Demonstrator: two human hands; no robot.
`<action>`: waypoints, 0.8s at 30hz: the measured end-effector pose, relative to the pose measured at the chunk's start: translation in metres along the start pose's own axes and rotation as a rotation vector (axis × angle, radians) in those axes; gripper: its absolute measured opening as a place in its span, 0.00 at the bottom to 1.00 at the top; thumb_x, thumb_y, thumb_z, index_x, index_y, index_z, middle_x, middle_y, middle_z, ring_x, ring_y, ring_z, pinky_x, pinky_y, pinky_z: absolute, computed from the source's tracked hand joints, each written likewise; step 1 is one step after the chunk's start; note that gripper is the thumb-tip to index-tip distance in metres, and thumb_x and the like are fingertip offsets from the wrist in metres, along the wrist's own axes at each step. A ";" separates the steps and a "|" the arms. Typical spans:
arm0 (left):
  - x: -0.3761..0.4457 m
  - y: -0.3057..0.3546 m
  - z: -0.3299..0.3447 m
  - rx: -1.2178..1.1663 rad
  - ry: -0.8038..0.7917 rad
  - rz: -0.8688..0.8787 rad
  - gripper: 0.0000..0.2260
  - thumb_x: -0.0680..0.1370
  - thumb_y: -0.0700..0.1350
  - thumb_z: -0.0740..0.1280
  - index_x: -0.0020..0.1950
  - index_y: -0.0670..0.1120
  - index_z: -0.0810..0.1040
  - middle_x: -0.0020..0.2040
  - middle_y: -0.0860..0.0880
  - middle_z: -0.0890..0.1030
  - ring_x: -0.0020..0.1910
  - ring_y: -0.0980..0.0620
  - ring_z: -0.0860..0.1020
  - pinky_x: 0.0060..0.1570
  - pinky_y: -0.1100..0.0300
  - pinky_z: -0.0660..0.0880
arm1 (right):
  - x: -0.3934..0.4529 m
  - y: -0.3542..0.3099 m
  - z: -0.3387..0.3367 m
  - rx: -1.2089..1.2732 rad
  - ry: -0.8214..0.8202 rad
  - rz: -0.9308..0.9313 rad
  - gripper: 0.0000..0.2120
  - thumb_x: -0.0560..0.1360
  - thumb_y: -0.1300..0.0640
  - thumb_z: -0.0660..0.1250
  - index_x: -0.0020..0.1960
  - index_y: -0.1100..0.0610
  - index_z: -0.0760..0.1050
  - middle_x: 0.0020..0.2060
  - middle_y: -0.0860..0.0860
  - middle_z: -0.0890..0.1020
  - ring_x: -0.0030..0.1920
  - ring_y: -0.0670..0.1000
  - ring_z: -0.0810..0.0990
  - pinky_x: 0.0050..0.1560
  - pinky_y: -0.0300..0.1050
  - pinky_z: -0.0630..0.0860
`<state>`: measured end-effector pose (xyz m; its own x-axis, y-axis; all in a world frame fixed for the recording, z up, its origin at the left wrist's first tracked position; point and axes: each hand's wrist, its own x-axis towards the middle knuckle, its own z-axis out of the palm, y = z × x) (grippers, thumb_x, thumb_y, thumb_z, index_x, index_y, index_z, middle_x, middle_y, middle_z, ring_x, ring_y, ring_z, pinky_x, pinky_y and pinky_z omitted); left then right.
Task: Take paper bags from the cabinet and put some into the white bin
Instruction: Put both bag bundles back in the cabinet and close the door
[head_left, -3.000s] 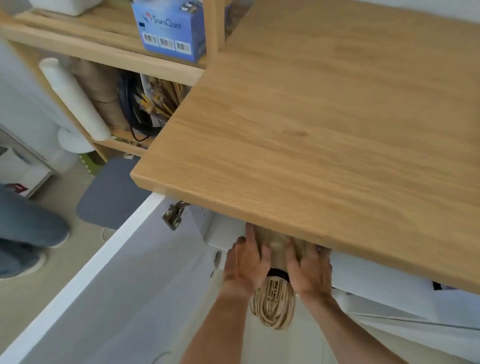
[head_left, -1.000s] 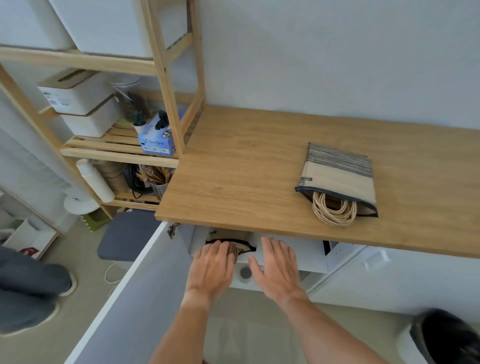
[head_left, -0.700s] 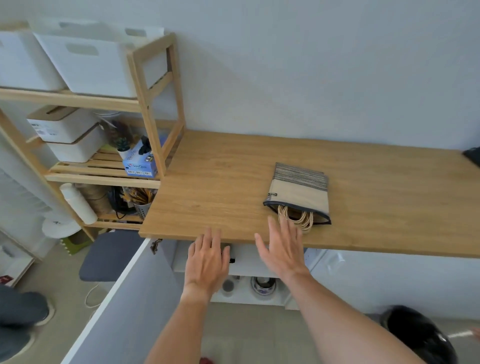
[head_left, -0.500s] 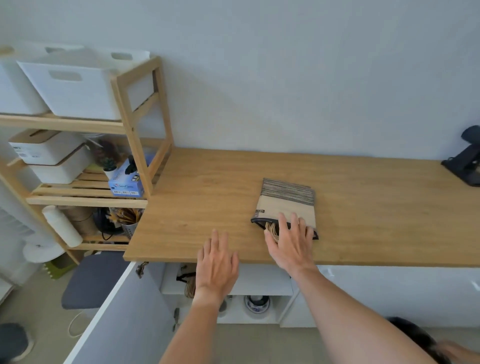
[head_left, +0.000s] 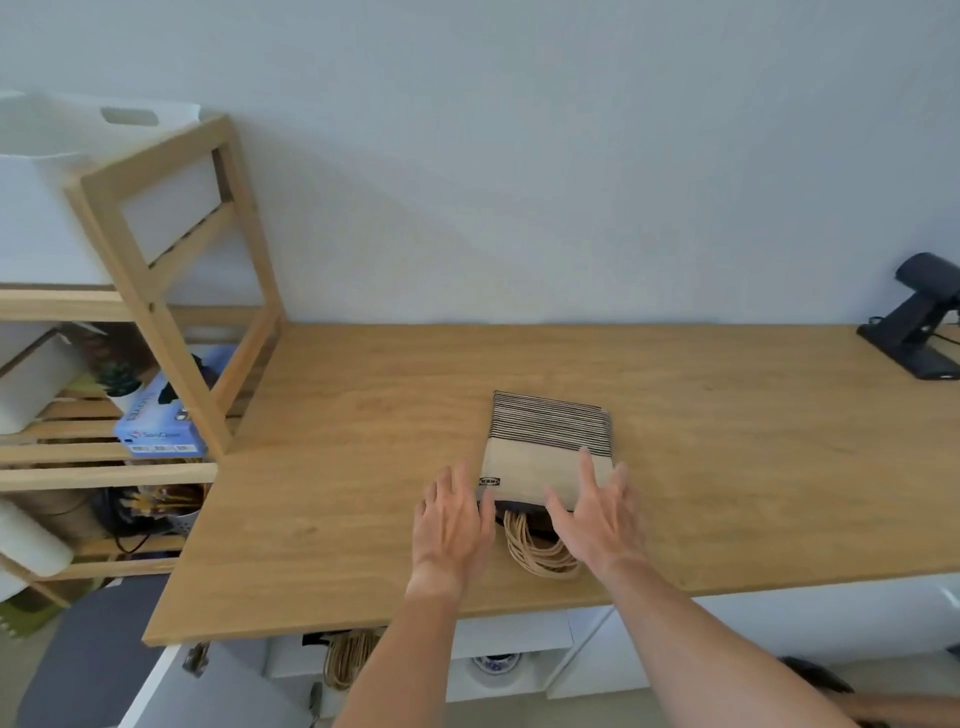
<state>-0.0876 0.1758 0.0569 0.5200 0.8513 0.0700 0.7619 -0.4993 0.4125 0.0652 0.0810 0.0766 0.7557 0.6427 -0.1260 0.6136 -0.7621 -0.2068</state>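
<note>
I'm over the tabletop (head_left: 363, 519) now, both hands spread, fingers straight, gripping nothing. The bags (head_left: 545, 447) lie flat in a bundle mid-tabletop, handles (head_left: 535, 556) spilling toward me. My left hand (head_left: 449, 525) sits just beside the bundle's near left corner; my right hand (head_left: 597, 514) lies across its near right corner. I judge the clean move is clamping both sides together, so no bag slips out. The bin (head_left: 62, 208) waits on the shelf (head_left: 171, 291) to the left.

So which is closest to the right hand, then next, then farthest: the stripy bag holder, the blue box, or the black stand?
From the right hand:
1. Stripy bag holder, under its fingers.
2. Blue box, left, on the shelf.
3. Black stand, far right, by the wall; close to the blue box's distance.
</note>
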 end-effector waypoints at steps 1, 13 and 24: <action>0.010 0.001 0.004 -0.032 -0.024 0.011 0.23 0.83 0.56 0.50 0.73 0.44 0.63 0.69 0.44 0.71 0.64 0.44 0.74 0.58 0.52 0.74 | 0.008 0.000 0.003 0.012 -0.033 0.047 0.41 0.75 0.27 0.51 0.80 0.43 0.40 0.77 0.64 0.53 0.71 0.66 0.65 0.69 0.61 0.65; 0.061 0.002 0.033 -0.373 -0.143 -0.076 0.22 0.83 0.48 0.55 0.76 0.45 0.56 0.54 0.39 0.79 0.54 0.40 0.77 0.52 0.49 0.73 | 0.038 -0.009 0.022 0.153 -0.170 0.215 0.57 0.59 0.15 0.56 0.79 0.37 0.39 0.67 0.62 0.66 0.64 0.65 0.71 0.58 0.57 0.70; -0.007 -0.012 0.025 0.052 -0.221 0.120 0.13 0.84 0.43 0.49 0.63 0.50 0.68 0.76 0.40 0.55 0.46 0.45 0.65 0.46 0.52 0.69 | -0.022 0.002 0.033 0.109 0.016 -0.004 0.49 0.64 0.18 0.55 0.79 0.39 0.51 0.54 0.53 0.61 0.47 0.56 0.69 0.51 0.51 0.73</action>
<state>-0.0902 0.1715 0.0285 0.6754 0.7323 -0.0866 0.7053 -0.6072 0.3660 0.0429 0.0679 0.0469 0.7573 0.6439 -0.1091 0.5891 -0.7456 -0.3114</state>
